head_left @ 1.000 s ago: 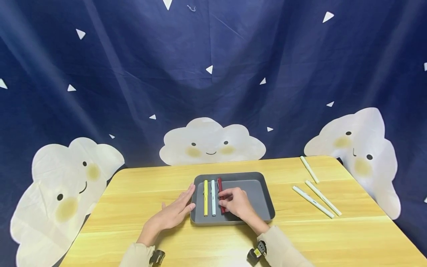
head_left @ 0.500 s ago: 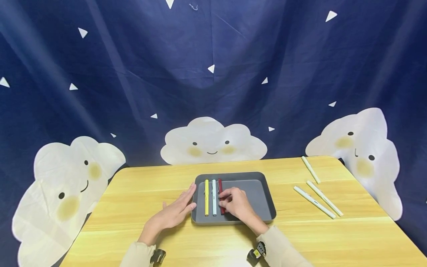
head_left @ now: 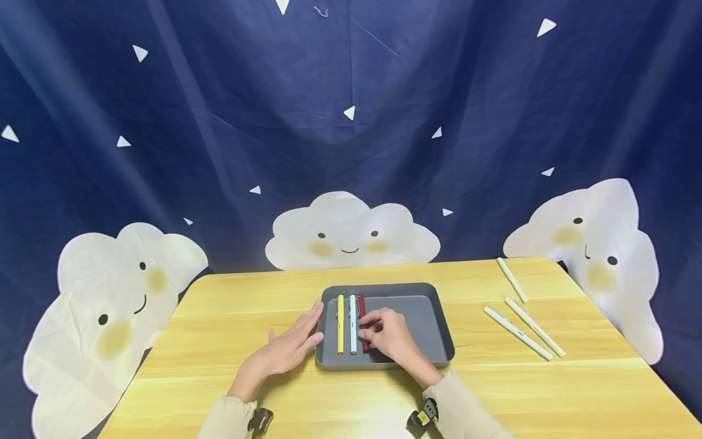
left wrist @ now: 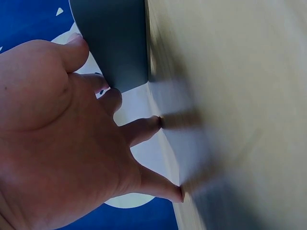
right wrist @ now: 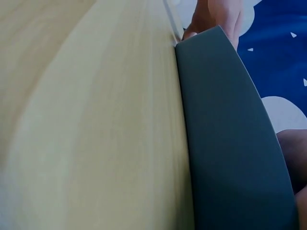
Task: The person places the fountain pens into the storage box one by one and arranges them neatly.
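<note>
A dark grey tray (head_left: 425, 323) holds three pens side by side: a yellow pen (head_left: 340, 326), a pale blue pen (head_left: 353, 329) and a dark red pen (head_left: 362, 305). My right hand (head_left: 390, 334) pinches the red pen between thumb and fingers, partly covering it. At the tray's left side, my left hand (head_left: 285, 352) rests with its fingers extended, touching the wall. In the left wrist view, fingers of the left hand (left wrist: 72, 139) meet the tray's corner and the tabletop. The tray's wall (right wrist: 225, 124) hides most of the right hand (right wrist: 293, 155) in the right wrist view.
On the wooden table (head_left: 219, 317), to the right of the tray, lie three pale pens: one far back (head_left: 512, 280), one in the middle (head_left: 534, 326) and one nearer (head_left: 518, 333). A dark blue curtain (head_left: 351, 146) with clouds hangs behind the table.
The head view has shifted slightly, so the whole scene sits a little farther right. Both hands keep their places at the tray, and the right hand stays on the red pen.
</note>
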Tool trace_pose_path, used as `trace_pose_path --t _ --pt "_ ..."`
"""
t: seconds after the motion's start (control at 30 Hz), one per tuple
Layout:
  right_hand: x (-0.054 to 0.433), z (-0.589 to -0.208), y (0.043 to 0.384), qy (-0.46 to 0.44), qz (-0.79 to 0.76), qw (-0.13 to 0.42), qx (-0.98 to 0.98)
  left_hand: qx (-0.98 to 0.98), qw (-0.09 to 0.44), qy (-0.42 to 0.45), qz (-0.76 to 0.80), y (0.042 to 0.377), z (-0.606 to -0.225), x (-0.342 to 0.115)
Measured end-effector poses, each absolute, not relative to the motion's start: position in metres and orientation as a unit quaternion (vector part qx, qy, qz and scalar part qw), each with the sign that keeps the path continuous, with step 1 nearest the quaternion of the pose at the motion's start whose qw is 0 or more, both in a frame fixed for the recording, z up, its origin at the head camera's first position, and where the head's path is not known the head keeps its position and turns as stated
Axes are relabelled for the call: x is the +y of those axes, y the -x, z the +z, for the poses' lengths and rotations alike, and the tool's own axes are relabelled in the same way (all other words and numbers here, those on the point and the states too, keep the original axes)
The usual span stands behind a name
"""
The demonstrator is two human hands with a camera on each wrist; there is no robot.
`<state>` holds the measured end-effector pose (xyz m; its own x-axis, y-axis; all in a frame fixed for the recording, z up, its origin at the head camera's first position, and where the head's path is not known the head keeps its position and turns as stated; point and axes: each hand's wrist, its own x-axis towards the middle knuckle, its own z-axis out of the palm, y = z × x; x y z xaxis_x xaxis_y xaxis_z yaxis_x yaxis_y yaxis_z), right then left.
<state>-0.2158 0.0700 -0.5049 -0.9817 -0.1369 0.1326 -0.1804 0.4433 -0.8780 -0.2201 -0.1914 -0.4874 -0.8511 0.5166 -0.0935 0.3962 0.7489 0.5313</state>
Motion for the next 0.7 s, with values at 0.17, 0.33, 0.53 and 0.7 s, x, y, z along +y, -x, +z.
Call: trace_pose_path --t 0.17,0.33,0.53,0.7 --pt "0.0696 -0.5051 0.2164 -0.091 0.533 0.013 -0.841 0.929 0.118 -0.241 0.254 0.2190 -0.4871 -0.1917" --pt "0.0699 -0.5066 0.2153 -0.091 0.539 0.019 -0.837 0.931 0.118 -0.238 0.251 0.2197 -0.4885 -0.1922" --pt "0.0724 -0.5067 0.2132 -0.096 0.538 0.028 -0.837 0.931 0.115 -0.238 0.253 0.2192 -0.4887 -0.1926" --pt "0.0791 -0.5015 0.2131 -0.112 0.492 0.067 -0.861 0.931 0.116 -0.240 0.251 0.2185 -0.4877 -0.1924"
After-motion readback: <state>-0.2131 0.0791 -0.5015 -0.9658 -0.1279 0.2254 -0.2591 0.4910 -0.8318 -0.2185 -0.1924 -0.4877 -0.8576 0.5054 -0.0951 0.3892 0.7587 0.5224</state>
